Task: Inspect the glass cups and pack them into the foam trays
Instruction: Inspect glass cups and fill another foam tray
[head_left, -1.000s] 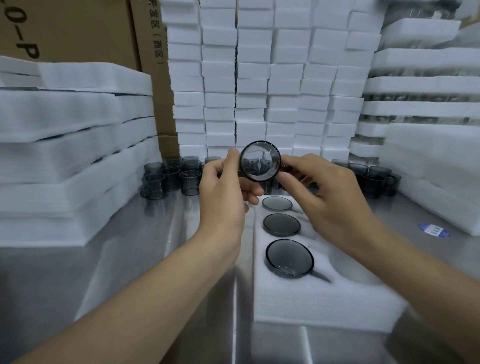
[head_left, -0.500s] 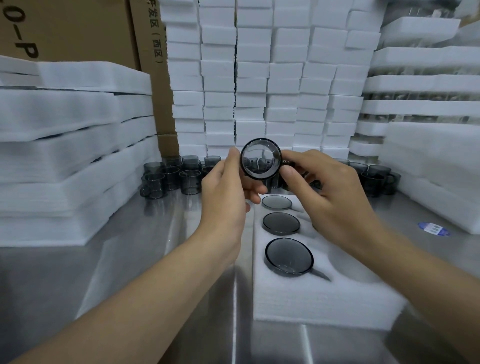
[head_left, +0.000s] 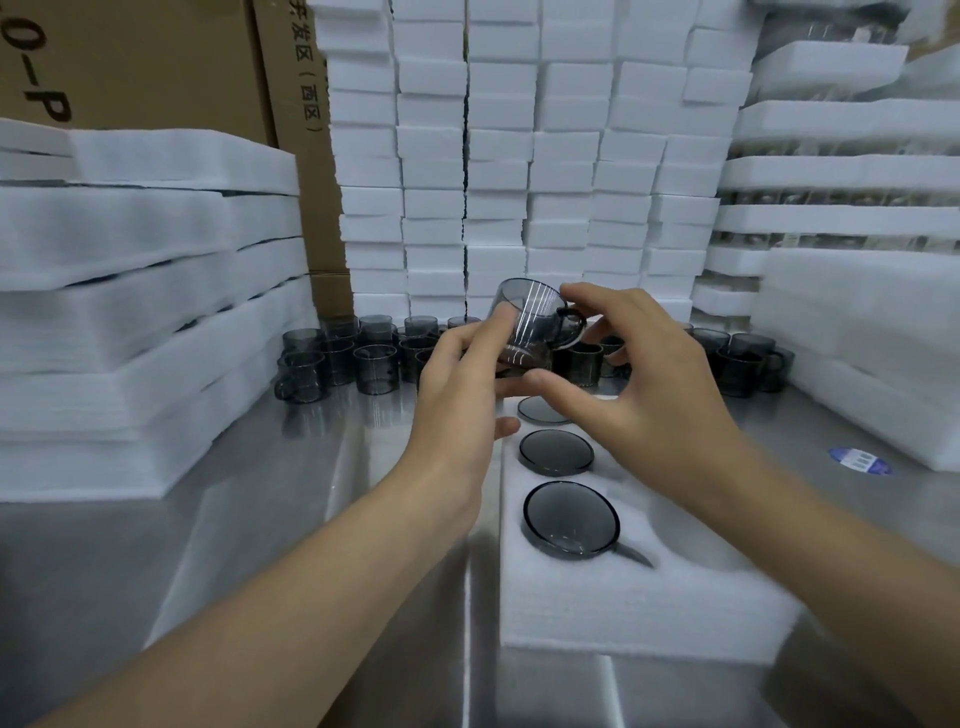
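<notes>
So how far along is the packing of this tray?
Three cups already sit in the foam tray. A fourth glass cup is in hand, gripped by the left hand, the right hand touching it. Left: empty pockets on the tray's right, plus many loose cups behind.

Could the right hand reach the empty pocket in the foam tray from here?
Probably yes: the right hand hovers just above the foam tray, and nothing covers the empty pocket beside the packed cups.

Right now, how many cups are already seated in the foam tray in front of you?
3, in one column in the foam tray: nearest cup, middle cup, far cup partly behind the right hand, which may hide more.
</notes>
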